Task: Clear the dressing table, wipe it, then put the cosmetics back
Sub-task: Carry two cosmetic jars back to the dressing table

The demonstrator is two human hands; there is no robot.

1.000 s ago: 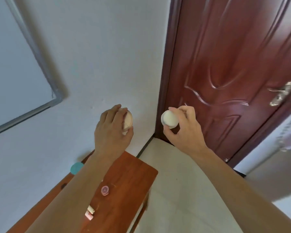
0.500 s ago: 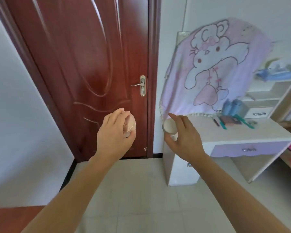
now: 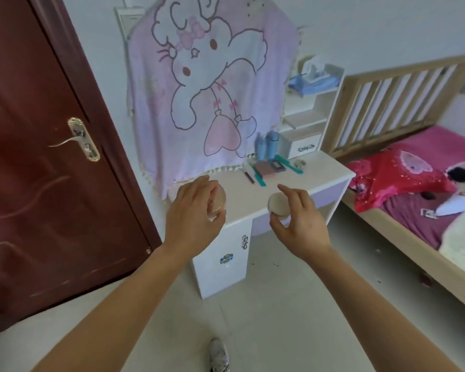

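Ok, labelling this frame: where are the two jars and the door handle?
Left-hand jar (image 3: 219,200), head view, lid rim.
Right-hand jar (image 3: 278,204), head view, lid top.
Door handle (image 3: 78,137), head view, lever base.

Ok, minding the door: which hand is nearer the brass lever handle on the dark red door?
Left. The left hand, gripping a round cream jar, is right of and below the brass handle; the right hand, holding another cream jar, is farther right.

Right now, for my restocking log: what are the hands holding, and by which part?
Left hand: pinkish jar, gripped around its sides. Right hand: whitish jar, pinched by its sides.
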